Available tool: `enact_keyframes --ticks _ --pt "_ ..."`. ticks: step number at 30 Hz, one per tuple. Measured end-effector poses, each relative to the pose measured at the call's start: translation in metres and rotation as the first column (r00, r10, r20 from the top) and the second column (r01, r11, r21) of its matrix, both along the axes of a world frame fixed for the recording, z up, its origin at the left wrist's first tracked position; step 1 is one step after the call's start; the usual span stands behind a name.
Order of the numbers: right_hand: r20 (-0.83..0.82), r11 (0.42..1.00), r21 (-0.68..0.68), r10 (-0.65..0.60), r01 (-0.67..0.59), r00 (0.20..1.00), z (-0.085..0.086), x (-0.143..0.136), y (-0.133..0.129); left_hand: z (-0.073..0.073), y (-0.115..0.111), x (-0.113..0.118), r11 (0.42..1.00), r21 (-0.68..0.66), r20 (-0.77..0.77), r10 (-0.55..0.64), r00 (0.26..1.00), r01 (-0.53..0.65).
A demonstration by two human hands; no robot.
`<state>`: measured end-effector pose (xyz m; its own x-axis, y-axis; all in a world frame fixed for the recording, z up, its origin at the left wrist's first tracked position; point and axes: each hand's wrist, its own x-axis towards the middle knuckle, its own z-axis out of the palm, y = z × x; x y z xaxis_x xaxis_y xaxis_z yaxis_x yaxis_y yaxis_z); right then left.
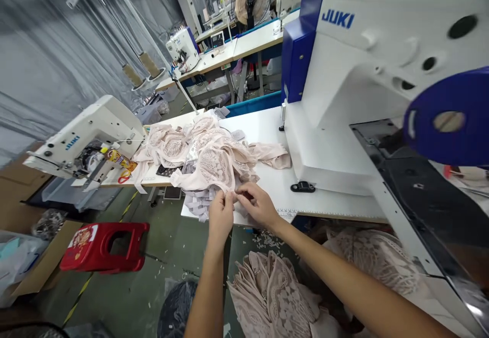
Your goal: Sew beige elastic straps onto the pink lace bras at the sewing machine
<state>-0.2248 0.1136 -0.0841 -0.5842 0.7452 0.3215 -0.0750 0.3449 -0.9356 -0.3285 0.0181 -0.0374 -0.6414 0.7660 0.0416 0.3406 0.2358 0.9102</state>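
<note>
My left hand [222,209] and my right hand [258,204] meet at the near edge of a heap of pale pink lace bras on a white sewing table [263,124]. Fingers of both hands are pinched together on the edge of one lace bra [216,167]. The fingertips hide exactly which part is between them. More lace bras [171,144] spread to the left and behind. Grey-white fabric strips [198,204] hang over the table edge beside my left hand.
A large white JUKI sewing machine [328,139] stands at the right, another sewing machine [95,134] at the left. Scissors [124,176] and a yellow bottle [120,159] lie near it. A red stool [103,249], a black bag [176,310] and stacked lace pieces [275,292] are below.
</note>
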Motion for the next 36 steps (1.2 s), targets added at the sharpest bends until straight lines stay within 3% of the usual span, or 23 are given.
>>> enact_keyframes --ticks 4,7,10,13,15,19,22,25,27,28,29,31,32,34,36 --pt "0.028 0.981 -0.171 -0.082 0.086 0.996 0.004 0.006 -0.003 0.013 -0.012 -0.005 0.99 -0.128 -0.16 0.037 0.986 -0.057" --pt "0.038 0.978 -0.202 -0.05 0.057 0.998 0.005 0.03 -0.015 0.034 -0.017 -0.021 0.969 -0.242 -0.233 -0.009 0.972 -0.049" --pt "0.14 0.99 -0.143 0.02 0.0 0.99 0.004 0.063 -0.026 0.068 -0.016 -0.041 0.927 -0.375 -0.3 -0.14 0.943 0.019" --pt "0.29 0.997 -0.022 0.076 -0.073 0.954 0.004 0.076 -0.026 0.095 -0.01 -0.053 0.893 -0.451 -0.373 -0.206 0.905 0.017" --pt "0.326 0.994 0.026 0.091 -0.105 0.941 0.006 0.072 -0.023 0.1 -0.005 -0.052 0.885 -0.466 -0.418 -0.211 0.884 -0.009" --pt "0.332 0.985 0.052 0.14 -0.167 0.933 0.012 0.078 -0.033 0.088 0.008 -0.035 0.877 -0.471 -0.504 -0.183 0.844 -0.092" --pt "0.32 0.969 0.002 0.234 -0.247 0.918 0.003 0.137 -0.054 0.087 0.01 -0.019 0.872 -0.453 -0.577 -0.129 0.807 -0.185" --pt "0.389 0.963 -0.037 0.261 -0.268 0.884 -0.023 0.242 -0.07 0.092 -0.005 0.002 0.883 -0.402 -0.641 -0.081 0.763 -0.244" --pt "0.466 0.988 -0.125 0.135 -0.086 0.874 -0.044 0.323 -0.075 0.078 -0.021 0.027 0.915 -0.318 -0.69 -0.045 0.722 -0.247" --pt "0.511 0.982 -0.174 0.03 0.069 0.859 -0.055 0.363 -0.076 0.063 -0.032 0.046 0.957 -0.182 -0.738 0.019 0.675 -0.226" --pt "0.554 0.946 -0.203 -0.103 0.253 0.826 -0.067 0.401 -0.077 0.044 -0.044 0.068 0.981 -0.133 -0.713 0.004 0.702 -0.141" --pt "0.631 0.834 -0.21 -0.282 0.51 0.723 -0.091 0.467 -0.077 -0.005 -0.071 0.127 0.979 -0.191 -0.387 -0.134 0.912 0.063" --pt "0.658 0.78 -0.212 -0.332 0.589 0.676 -0.103 0.494 -0.077 -0.032 -0.084 0.161 0.93 -0.285 -0.095 -0.269 0.958 0.233" --pt "0.69 0.708 -0.246 -0.353 0.663 0.633 -0.126 0.531 -0.078 -0.083 -0.104 0.23 0.854 -0.349 0.113 -0.37 0.922 0.386" --pt "0.693 0.668 -0.306 -0.332 0.678 0.64 -0.147 0.549 -0.08 -0.123 -0.111 0.289 0.835 -0.371 0.183 -0.363 0.914 0.406"
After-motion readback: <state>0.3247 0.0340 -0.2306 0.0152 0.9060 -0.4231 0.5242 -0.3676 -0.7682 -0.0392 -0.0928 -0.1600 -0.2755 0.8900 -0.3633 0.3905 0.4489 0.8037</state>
